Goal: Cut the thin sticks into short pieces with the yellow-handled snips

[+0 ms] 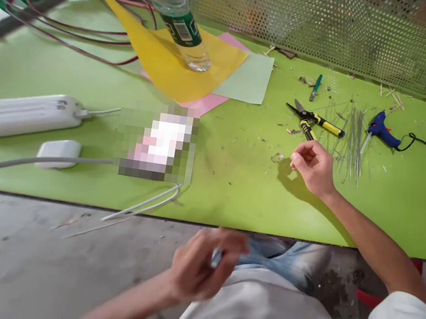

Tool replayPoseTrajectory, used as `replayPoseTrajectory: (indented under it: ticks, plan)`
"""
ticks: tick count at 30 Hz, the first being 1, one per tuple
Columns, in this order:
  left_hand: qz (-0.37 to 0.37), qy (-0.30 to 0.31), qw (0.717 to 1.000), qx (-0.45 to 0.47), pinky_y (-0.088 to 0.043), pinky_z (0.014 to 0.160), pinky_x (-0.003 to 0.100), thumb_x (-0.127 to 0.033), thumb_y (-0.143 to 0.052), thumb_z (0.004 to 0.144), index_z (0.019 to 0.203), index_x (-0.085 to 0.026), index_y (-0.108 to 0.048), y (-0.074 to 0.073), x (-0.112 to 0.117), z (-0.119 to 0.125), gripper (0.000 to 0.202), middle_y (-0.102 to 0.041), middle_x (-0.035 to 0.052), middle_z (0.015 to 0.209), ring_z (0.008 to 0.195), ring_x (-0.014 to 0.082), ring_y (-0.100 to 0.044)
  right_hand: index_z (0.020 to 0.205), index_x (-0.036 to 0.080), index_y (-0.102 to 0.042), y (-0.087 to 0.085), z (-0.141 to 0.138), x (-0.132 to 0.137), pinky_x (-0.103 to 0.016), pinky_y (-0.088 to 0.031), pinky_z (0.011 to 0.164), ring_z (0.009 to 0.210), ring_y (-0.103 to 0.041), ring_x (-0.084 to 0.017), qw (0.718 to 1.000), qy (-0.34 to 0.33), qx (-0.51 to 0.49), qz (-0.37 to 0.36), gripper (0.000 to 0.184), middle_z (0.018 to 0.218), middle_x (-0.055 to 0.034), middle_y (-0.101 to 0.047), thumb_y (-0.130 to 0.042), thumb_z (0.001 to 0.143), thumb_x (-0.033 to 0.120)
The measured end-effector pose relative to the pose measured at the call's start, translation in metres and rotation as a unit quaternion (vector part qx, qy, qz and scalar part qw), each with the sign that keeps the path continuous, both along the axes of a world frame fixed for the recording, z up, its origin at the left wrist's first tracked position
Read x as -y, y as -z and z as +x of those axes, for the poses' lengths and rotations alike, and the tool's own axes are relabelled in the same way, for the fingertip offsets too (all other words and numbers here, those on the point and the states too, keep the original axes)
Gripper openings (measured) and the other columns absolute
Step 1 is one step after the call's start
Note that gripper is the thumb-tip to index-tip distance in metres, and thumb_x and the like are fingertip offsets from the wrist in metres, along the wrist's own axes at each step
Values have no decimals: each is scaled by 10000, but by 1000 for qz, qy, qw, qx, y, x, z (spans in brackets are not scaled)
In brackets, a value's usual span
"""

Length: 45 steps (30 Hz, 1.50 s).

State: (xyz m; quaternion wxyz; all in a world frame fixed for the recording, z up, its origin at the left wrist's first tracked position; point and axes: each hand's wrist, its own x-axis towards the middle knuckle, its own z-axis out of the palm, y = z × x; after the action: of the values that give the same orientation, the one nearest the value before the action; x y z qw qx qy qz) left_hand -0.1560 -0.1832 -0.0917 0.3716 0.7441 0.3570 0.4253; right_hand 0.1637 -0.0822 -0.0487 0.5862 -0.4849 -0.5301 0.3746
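Head view: sticks (349,142) lying heaped, left hand (205,265) pinching something

A green bench (227,199) stretching across the view, with snips (315,120) and a glue gun (379,130) lying beside the sticks; no finished piece showing, only loose lengths. Right hand (314,166) hovering near the sticks, half-curled and empty. Left hand blurring below the bench edge, closed around a small pale piece (216,258), its kind unclear.

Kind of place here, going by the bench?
Probably a small craft or model-making workshop, though that's a judgement. The green workbench holds a blue hot glue gun, yellow-handled snips, cut thin rods and coloured paper sheets.
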Motion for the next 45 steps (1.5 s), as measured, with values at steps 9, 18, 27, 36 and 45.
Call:
replayPoseTrajectory:
  ticks: [9, 18, 27, 36, 45]
  plan:
    - [-206, 16, 959, 194, -502, 661, 219, -427, -845, 946, 906, -170, -673, -66, -164, 175, 313, -674, 16, 844, 722, 104, -605, 904, 246, -827, -11, 5, -9, -292, -625, 684, 651, -682, -119, 992, 37, -122, -19, 417, 767, 23, -772, -992, 708, 575]
    - [-221, 22, 948, 229, -490, 599, 214, -423, -847, 950, 848, -167, -693, -49, -169, 181, 316, -636, 6, 765, 648, 95, -555, 887, 224, -849, 1, -1, -10, -315, -633, 696, 684, -704, -145, 993, 45, -90, -68, 460, 787, -4, -801, -1012, 657, 587]
    - [-192, 46, 948, 249, -549, 646, 226, -478, -877, 910, 864, -165, -676, -53, -172, 179, 375, -681, 24, 798, 696, 111, -643, 854, 231, -845, -6, -2, -9, -334, -668, 713, 661, -716, -141, 991, 48, -102, -75, 453, 811, -8, -826, -1012, 644, 596]
    - [-139, 38, 971, 192, -528, 627, 202, -306, -788, 948, 905, -173, -687, -55, -172, 176, 173, -724, 26, 853, 710, 107, -654, 831, 226, -847, -11, -3, -7, -319, -648, 693, 643, -700, -134, 992, 33, -97, -68, 393, 801, -6, -832, -1007, 666, 544]
    - [-156, 16, 968, 193, -553, 644, 211, -243, -785, 923, 908, -174, -718, -55, -168, 177, 97, -748, 26, 862, 715, 114, -678, 842, 235, -841, -13, -3, -5, -330, -640, 702, 677, -716, -150, 996, 46, -64, -48, 429, 805, -11, -820, -992, 691, 607]
